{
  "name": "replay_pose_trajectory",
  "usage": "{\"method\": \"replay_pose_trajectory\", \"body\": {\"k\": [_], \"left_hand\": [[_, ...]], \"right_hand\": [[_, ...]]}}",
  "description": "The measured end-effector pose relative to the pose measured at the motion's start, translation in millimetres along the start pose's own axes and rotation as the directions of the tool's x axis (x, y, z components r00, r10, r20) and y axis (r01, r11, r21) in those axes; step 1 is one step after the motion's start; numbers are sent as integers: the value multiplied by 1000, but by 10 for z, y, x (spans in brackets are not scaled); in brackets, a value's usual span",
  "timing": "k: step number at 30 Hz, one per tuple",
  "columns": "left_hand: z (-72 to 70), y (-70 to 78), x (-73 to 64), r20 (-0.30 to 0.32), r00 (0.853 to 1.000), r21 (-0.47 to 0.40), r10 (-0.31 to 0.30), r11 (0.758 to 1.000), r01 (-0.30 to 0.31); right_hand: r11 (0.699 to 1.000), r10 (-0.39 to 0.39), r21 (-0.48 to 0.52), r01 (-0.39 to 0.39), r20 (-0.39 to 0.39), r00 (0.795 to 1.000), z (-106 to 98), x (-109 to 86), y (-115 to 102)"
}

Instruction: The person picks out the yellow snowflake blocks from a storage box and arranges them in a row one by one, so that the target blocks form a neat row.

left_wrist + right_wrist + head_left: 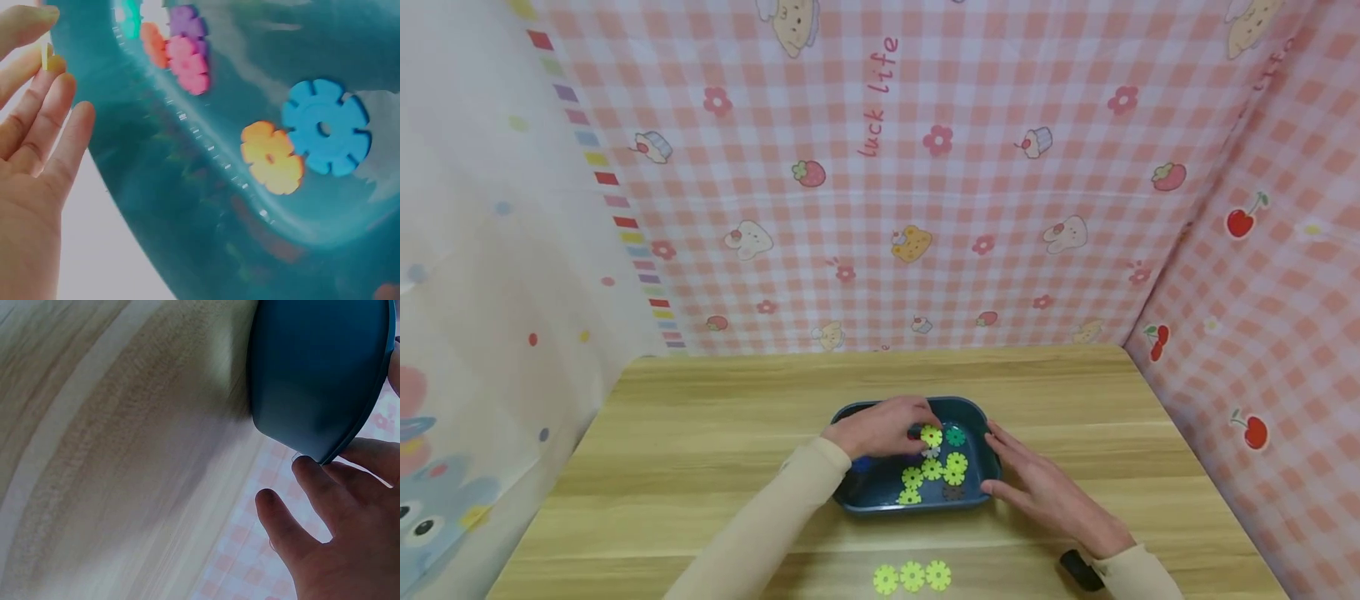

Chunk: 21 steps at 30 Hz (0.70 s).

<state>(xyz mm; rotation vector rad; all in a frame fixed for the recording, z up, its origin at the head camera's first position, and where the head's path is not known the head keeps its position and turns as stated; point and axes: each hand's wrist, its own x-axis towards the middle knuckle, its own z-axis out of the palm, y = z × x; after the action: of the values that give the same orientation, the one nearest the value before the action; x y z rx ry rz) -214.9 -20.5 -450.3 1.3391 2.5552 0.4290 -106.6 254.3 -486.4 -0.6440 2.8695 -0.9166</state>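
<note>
Over a dark teal bin (917, 507), my left hand (889, 427) pinches a yellow-green notched snowflake disc (931, 436) between thumb and fingertips. The left wrist view catches that disc edge-on as a thin strip, with the other fingers spread behind it. At the bin's right end, my right hand (1047, 492) rests its fingertips and thumb against the rim, fingers mostly straight. More yellow-green discs (912, 477) lie inside the bin, along with a green disc (955, 436). Toward its other end are a blue disc (326, 127), an orange disc (271, 157) and a pink disc (187, 64).
Three yellow-green discs (912, 576) lie in a row on the wooden table (715, 433), in front of the bin. A black band (1081, 571) is on the right wrist. Checked pink cloth (880, 200) hangs behind the table and along its right side.
</note>
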Motion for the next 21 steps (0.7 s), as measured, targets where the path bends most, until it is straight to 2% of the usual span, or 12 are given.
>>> {"method": "replay_pose_trajectory", "body": {"k": [10,16,21], "left_hand": [[-192,91,-211,-92,996,-15,-12,1000,11],[-233,123,-334,-127,992,-40,9,999,-14],[-233,158,-439,-140,990,-31,-11,1000,7]], "right_hand": [[1000,25,8,-25,0,1000,6,13,1],[1000,17,1,-17,-9,1000,-4,10,-14],[1000,-5,-20,5,-14,1000,-4,7,-22]]}}
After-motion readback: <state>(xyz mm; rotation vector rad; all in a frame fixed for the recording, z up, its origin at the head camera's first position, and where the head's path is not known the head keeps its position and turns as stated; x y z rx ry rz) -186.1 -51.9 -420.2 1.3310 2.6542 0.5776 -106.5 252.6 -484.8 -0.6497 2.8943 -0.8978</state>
